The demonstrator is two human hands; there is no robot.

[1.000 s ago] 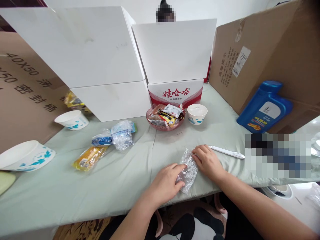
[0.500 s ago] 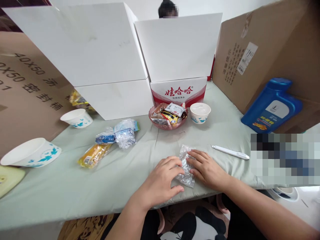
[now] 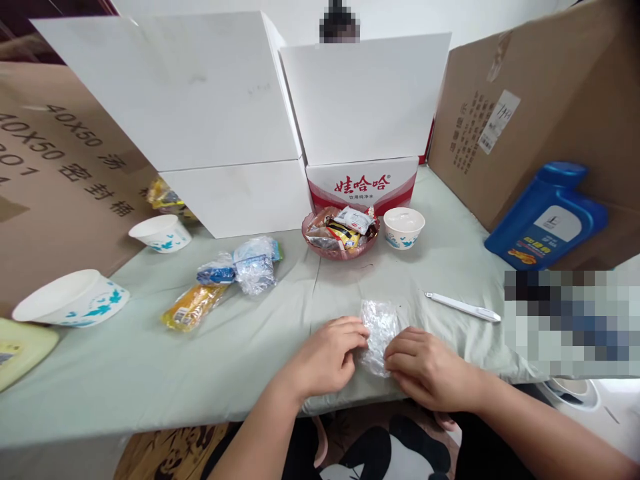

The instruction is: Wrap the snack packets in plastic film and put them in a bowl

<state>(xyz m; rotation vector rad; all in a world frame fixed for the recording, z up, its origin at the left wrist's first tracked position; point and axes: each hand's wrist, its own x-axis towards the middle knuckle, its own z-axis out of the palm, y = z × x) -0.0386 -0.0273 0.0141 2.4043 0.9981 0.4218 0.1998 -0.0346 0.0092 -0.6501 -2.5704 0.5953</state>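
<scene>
A flat, crinkled piece of clear plastic wrap [image 3: 379, 331] lies near the front edge of the cloth-covered table. My left hand [image 3: 330, 357] grips its left edge, fingers bent and held together. On the opposite side, my right hand [image 3: 430, 367] has its fingers curled around the lower right edge. Both thumbs are largely hidden. Beyond my right hand rests a white utility knife [image 3: 463, 307]. Farther left lie a blue packet in clear wrap [image 3: 255, 265] and a yellow packet [image 3: 193, 308].
A pink glass bowl [image 3: 340, 252] of wrapped snacks and a paper bowl [image 3: 404, 230] stand before white boxes [image 3: 235, 200]. More paper bowls [image 3: 75, 300] are at left. A blue jug [image 3: 547, 220] leans by the right carton [image 3: 520, 133]. A person's head shows behind the boxes.
My right hand has drawn nearer to me along the wrap, its fingers curling at the edge. The left fingers have closed in. The wrap looks flatter and more squared.
</scene>
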